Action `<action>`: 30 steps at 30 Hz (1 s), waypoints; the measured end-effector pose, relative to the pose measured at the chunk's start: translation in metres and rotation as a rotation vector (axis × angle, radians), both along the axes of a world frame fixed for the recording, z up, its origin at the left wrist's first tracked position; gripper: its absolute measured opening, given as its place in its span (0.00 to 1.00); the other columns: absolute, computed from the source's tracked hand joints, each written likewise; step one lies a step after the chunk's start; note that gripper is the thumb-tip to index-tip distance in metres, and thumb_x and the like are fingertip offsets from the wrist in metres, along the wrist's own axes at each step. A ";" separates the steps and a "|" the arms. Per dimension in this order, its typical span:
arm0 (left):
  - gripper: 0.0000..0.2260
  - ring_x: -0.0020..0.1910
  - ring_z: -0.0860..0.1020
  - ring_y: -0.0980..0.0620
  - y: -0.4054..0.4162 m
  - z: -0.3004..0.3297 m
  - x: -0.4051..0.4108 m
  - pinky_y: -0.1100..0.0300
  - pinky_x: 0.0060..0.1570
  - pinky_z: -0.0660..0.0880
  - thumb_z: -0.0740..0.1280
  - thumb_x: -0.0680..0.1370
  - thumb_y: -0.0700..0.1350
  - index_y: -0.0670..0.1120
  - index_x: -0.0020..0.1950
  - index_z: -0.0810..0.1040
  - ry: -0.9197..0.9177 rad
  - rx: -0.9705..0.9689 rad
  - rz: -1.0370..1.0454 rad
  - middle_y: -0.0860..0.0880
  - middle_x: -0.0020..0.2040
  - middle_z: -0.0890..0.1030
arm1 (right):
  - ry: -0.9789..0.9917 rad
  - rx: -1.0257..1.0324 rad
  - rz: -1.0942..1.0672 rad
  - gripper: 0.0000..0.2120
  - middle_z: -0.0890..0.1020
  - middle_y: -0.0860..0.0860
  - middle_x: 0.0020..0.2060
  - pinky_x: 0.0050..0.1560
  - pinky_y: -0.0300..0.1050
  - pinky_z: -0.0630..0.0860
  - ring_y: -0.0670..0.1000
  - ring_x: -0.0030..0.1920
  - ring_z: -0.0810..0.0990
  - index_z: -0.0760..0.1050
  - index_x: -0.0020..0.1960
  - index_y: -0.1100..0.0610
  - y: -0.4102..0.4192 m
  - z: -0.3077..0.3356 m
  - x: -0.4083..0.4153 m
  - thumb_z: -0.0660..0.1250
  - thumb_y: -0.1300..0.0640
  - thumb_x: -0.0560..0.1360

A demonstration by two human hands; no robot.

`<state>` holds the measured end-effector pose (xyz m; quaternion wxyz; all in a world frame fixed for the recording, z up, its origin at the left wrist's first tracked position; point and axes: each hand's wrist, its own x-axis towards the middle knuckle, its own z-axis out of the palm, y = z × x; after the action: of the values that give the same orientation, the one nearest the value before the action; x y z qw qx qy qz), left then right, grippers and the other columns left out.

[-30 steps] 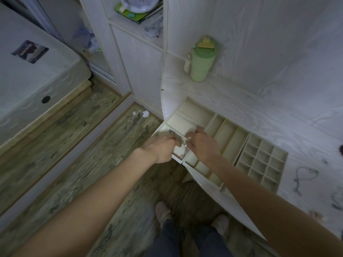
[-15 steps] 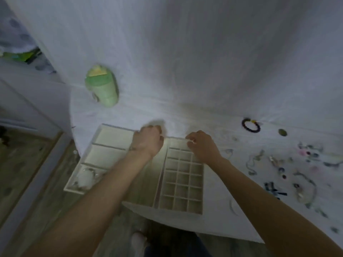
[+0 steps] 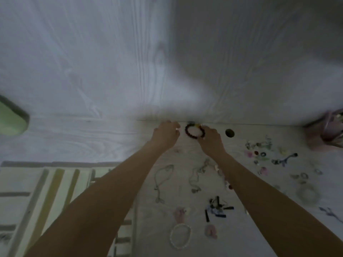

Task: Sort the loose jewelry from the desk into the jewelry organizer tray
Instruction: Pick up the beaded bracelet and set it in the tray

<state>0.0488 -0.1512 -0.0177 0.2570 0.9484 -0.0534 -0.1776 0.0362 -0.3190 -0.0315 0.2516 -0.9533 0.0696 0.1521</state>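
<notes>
A dark bead bracelet [image 3: 186,131] lies at the back of the white desk [image 3: 92,138], right against the wall. My right hand [image 3: 210,138] has its fingertips on the bracelet's right side and seems to pinch it. My left hand [image 3: 165,134] sits just left of the bracelet with its fingers loosely curled, holding nothing. The cream jewelry organizer tray [image 3: 55,163] lies at the lower left, partly under my left forearm. Loose pieces are scattered on the desk: thin chains [image 3: 164,179], a white bead bracelet [image 3: 171,238], black pieces [image 3: 218,205].
A green bottle [image 3: 11,119] stands at the left edge. A pink container [image 3: 326,132] stands at the far right by the wall. A small dark green disc [image 3: 229,133] lies right of my right hand. More small rings and beads [image 3: 259,154] are spread to the right.
My view has swung right, away from the tray. Both hands have left the tray and moved to the back of the desk, ending at the dark bead bracelet.
</notes>
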 end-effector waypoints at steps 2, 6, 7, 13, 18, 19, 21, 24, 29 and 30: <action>0.18 0.67 0.66 0.45 -0.019 -0.007 0.012 0.53 0.63 0.65 0.55 0.82 0.47 0.46 0.72 0.67 0.036 -0.022 0.015 0.42 0.69 0.68 | -0.006 -0.026 -0.034 0.19 0.70 0.62 0.64 0.60 0.46 0.63 0.60 0.63 0.67 0.63 0.69 0.63 -0.008 -0.006 0.009 0.58 0.58 0.80; 0.19 0.63 0.69 0.42 -0.047 -0.030 0.035 0.52 0.59 0.70 0.60 0.80 0.48 0.37 0.66 0.69 0.103 0.007 0.068 0.38 0.65 0.71 | -0.019 -0.055 -0.116 0.15 0.72 0.63 0.58 0.54 0.46 0.65 0.59 0.59 0.69 0.67 0.62 0.65 -0.017 -0.020 0.027 0.61 0.57 0.78; 0.19 0.62 0.69 0.42 -0.051 -0.037 0.038 0.52 0.58 0.71 0.62 0.79 0.48 0.36 0.64 0.70 0.116 0.002 0.079 0.37 0.63 0.71 | -0.016 -0.059 -0.125 0.16 0.71 0.63 0.58 0.55 0.46 0.66 0.60 0.59 0.69 0.68 0.61 0.65 -0.018 -0.023 0.030 0.62 0.57 0.78; 0.08 0.47 0.77 0.46 -0.065 -0.051 0.038 0.57 0.42 0.73 0.66 0.76 0.43 0.38 0.45 0.76 0.229 -0.166 0.242 0.43 0.44 0.78 | 0.013 0.124 -0.130 0.05 0.74 0.61 0.51 0.40 0.35 0.69 0.56 0.51 0.74 0.67 0.52 0.60 -0.013 -0.028 0.033 0.61 0.62 0.78; 0.09 0.52 0.76 0.47 -0.053 -0.031 0.020 0.62 0.42 0.69 0.67 0.76 0.44 0.39 0.52 0.74 0.275 -0.414 0.393 0.44 0.50 0.78 | -0.110 0.570 -0.187 0.09 0.78 0.56 0.39 0.46 0.40 0.78 0.57 0.43 0.78 0.68 0.42 0.56 -0.004 -0.002 0.015 0.67 0.65 0.74; 0.15 0.54 0.74 0.48 -0.047 -0.021 0.013 0.60 0.46 0.70 0.67 0.76 0.44 0.39 0.60 0.71 0.286 -0.479 0.440 0.44 0.54 0.76 | -0.104 0.632 -0.178 0.11 0.79 0.58 0.39 0.48 0.51 0.80 0.59 0.43 0.80 0.68 0.40 0.54 -0.001 0.007 0.011 0.67 0.65 0.74; 0.21 0.57 0.73 0.47 -0.033 0.001 -0.002 0.56 0.55 0.71 0.67 0.77 0.42 0.40 0.67 0.65 0.308 -0.657 0.497 0.43 0.59 0.75 | -0.061 0.774 -0.150 0.12 0.79 0.59 0.38 0.45 0.58 0.80 0.59 0.38 0.80 0.68 0.40 0.55 0.008 0.026 0.004 0.66 0.69 0.74; 0.21 0.59 0.75 0.47 0.001 0.026 -0.023 0.55 0.60 0.70 0.67 0.77 0.41 0.42 0.68 0.66 0.291 -0.821 0.482 0.43 0.60 0.77 | -0.010 0.909 -0.067 0.10 0.81 0.58 0.40 0.43 0.50 0.81 0.54 0.38 0.81 0.68 0.42 0.58 0.028 0.051 -0.006 0.65 0.70 0.75; 0.04 0.36 0.80 0.55 0.067 0.053 -0.064 0.63 0.41 0.77 0.65 0.78 0.36 0.44 0.50 0.73 0.236 -0.893 0.587 0.46 0.39 0.78 | 0.022 0.912 0.057 0.11 0.80 0.61 0.45 0.43 0.47 0.81 0.52 0.39 0.82 0.66 0.50 0.58 0.080 0.072 -0.024 0.66 0.68 0.75; 0.04 0.34 0.79 0.56 0.082 0.057 -0.073 0.64 0.37 0.78 0.64 0.78 0.35 0.44 0.50 0.73 0.214 -0.919 0.643 0.46 0.38 0.77 | 0.036 0.910 0.085 0.13 0.80 0.60 0.44 0.41 0.46 0.81 0.51 0.38 0.82 0.65 0.52 0.58 0.093 0.074 -0.027 0.66 0.68 0.75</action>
<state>-0.0240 -0.0691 0.0395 0.6881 0.6846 0.1924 -0.1444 0.0092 -0.2263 0.0425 0.6371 -0.7450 -0.0391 0.1937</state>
